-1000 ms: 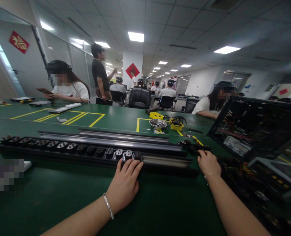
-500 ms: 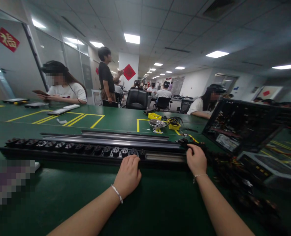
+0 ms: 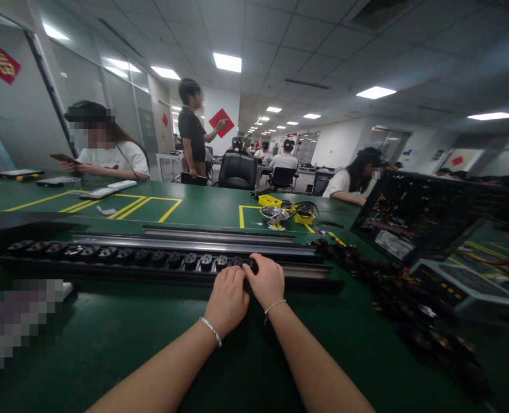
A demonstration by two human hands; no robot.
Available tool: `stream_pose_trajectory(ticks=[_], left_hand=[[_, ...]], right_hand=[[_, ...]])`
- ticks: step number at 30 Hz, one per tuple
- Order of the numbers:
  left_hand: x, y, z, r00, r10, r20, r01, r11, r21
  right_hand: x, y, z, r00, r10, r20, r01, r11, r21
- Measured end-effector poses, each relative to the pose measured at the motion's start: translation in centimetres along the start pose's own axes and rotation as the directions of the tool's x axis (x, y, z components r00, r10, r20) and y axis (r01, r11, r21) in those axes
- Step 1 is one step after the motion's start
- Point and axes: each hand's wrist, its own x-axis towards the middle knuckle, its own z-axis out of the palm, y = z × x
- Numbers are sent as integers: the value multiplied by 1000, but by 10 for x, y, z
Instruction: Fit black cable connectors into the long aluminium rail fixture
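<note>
**Sockets fill most of the rail**

Your left hand (image 3: 228, 298) and right hand (image 3: 268, 282) pinch the last socket module (image 3: 249, 264) in the long power strip rail (image 3: 108, 269) on the green table (image 3: 129, 338). The rail's right end (image 3: 306, 274) stays unfilled.

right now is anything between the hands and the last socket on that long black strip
Nothing visible. The left hand and right hand both rest on the strip, side by side at the right end of the row of sockets. Whether fingertips touch the last socket is hard to tell.

Bare forearms, thin beaded bracelet on each wrist.
</note>
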Motion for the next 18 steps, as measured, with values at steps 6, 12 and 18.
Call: stream_pose_trajectory(ticks=[6,12,18], left_hand=[[0,1,-3,999,-11,51,10,1000,8],[0,2,-4,997,-14,70,13,1000,17],[-1,1,-3,998,9,61,-10,1000,8]], right_hand=[[-1,2,3,999,13,-49,-13,1000,-6],[-1,5,3,998,24,-61,-24,1000,2],[0,8,1,998,38,-54,-38,999,-2]])
